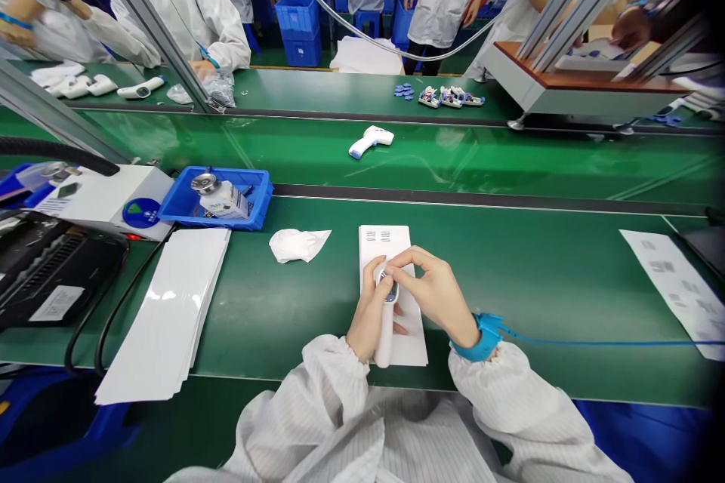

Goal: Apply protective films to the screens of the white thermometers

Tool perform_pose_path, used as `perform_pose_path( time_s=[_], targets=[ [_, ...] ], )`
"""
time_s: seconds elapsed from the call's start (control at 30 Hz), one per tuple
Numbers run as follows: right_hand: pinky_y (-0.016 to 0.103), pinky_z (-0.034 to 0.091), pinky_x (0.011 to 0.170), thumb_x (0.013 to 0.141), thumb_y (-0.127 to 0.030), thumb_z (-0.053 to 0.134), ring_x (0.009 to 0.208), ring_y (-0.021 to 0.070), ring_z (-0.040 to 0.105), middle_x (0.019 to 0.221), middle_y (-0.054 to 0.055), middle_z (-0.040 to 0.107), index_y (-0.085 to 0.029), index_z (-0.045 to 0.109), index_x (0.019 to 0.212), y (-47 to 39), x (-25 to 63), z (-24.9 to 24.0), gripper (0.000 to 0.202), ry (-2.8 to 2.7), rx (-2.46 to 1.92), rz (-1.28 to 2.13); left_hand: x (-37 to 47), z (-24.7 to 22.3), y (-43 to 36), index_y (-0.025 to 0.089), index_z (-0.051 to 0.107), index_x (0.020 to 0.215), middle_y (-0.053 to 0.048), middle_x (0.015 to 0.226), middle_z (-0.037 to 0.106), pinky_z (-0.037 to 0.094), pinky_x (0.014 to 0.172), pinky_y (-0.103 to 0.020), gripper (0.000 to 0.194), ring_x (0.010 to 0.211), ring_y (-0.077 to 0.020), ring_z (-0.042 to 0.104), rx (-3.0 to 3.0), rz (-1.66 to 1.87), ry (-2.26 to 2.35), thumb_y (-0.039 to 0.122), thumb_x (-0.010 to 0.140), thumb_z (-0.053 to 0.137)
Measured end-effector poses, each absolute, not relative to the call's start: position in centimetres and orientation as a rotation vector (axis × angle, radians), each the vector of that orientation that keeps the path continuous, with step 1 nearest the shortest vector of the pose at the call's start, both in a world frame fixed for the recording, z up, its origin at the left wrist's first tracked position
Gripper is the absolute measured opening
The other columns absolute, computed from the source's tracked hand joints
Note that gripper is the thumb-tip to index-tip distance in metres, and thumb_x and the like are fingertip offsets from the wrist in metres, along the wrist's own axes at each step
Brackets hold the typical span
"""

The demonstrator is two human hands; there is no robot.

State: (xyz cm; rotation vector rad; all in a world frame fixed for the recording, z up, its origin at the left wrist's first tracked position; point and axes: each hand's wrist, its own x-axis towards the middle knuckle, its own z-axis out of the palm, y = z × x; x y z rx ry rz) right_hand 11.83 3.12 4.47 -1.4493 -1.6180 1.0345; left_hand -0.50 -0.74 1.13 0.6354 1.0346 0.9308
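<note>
My left hand (pixel 369 311) is closed round a white infrared thermometer (pixel 384 336), its handle pointing toward me and its small dark display facing up. At the head of the thermometer, my right hand (pixel 433 288) pinches with thumb and forefinger. A small pale piece seems to show at those fingertips, too small to name. A blue wrist strap (pixel 480 337) with a cord circles my right wrist. Beneath both hands lies a white label sheet (pixel 408 347) with printed marks near its far end. A crumpled white tissue (pixel 299 244) rests to the left.
To the left are a stack of white sheets (pixel 164 317), a blue tray (pixel 261 200) holding a metal-topped bottle (pixel 223 198), and a white box (pixel 107 200). Another thermometer (pixel 371 140) lies on the green belt (pixel 283 147). A printed sheet (pixel 674 283) is at right. Co-workers stand beyond.
</note>
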Motion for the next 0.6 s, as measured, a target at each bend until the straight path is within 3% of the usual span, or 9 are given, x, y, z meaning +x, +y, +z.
perform_pose_path(
  time_s=[0.2, 0.4, 0.5, 0.6],
  targets=[
    [0.03, 0.042, 0.076, 0.083, -0.025, 0.059, 0.082, 0.0175, 0.06, 0.082, 0.001, 0.067, -0.021, 0.066, 0.072, 3.5, 12.0, 4.7, 0.014, -1.667, -1.433, 1.075, -1.1, 1.3, 0.7, 0.036, 0.037, 0.136, -0.004, 0.096, 0.052, 0.052, 0.039, -0.025, 0.051, 0.059, -0.0145, 0.059, 0.637, 0.791, 1.052, 0.053, 0.088, 0.044],
    [0.029, 0.045, 0.075, 0.087, -0.034, 0.053, 0.078, 0.0173, 0.063, 0.079, 0.001, 0.069, -0.019, 0.066, 0.072, 7.3, 12.6, 4.9, 0.025, -1.887, -1.343, 1.306, -1.8, 1.4, 0.7, 0.031, 0.038, 0.136, 0.0, 0.078, 0.049, 0.048, 0.035, -0.02, 0.048, 0.055, -0.0135, 0.054, 0.676, 0.842, 1.035, 0.047, 0.091, 0.036],
    [0.028, 0.048, 0.077, 0.091, -0.037, 0.046, 0.085, 0.0177, 0.064, 0.091, 0.004, 0.07, -0.018, 0.068, 0.09, 13.2, 11.4, 4.0, 0.028, -2.087, -1.439, 1.086, -2.8, 2.3, 0.9, 0.028, 0.039, 0.134, 0.001, 0.077, 0.05, 0.045, 0.034, -0.018, 0.047, 0.054, -0.0124, 0.052, 0.675, 0.894, 1.054, 0.045, 0.091, 0.039],
    [0.032, 0.043, 0.094, 0.092, -0.035, 0.047, 0.11, 0.0218, 0.057, 0.121, 0.01, 0.061, -0.017, 0.061, 0.116, 20.7, 8.4, 2.8, 0.034, -2.191, -1.563, 0.735, -4.1, 3.4, 1.0, 0.028, 0.039, 0.135, 0.002, 0.071, 0.05, 0.043, 0.035, -0.017, 0.049, 0.047, -0.01, 0.047, 0.67, 0.966, 1.072, 0.049, 0.091, 0.04]
  ],
)
